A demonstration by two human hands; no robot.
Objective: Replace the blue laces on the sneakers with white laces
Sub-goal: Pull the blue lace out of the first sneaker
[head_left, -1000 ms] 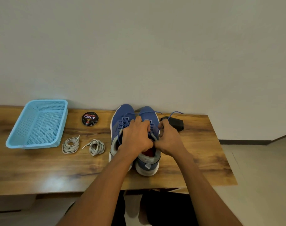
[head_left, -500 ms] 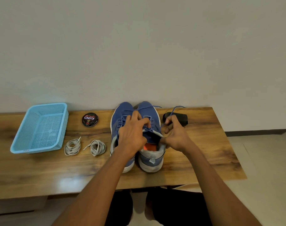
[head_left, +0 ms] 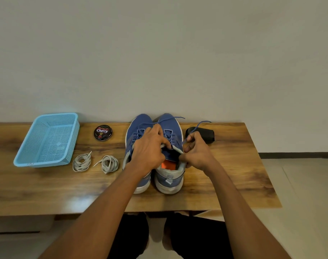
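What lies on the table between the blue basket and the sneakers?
In the head view: two coiled white laces and, farther back, a polish tin.

1. Pair of blue mesh sneakers [head_left: 159,156]: white soles, grey heels, orange insole inside the right one.
2. Thin blue laces [head_left: 195,128].
3. Two coiled white laces [head_left: 96,162].
4. Light blue perforated plastic basket [head_left: 47,141].
5. Round black polish tin [head_left: 103,132], white lettering.
6. Brown wood-grain table [head_left: 234,174]; black block [head_left: 206,134].

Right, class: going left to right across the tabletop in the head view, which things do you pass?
Light blue mesh plastic basket → two coiled white laces → pair of blue sneakers → black pouch.
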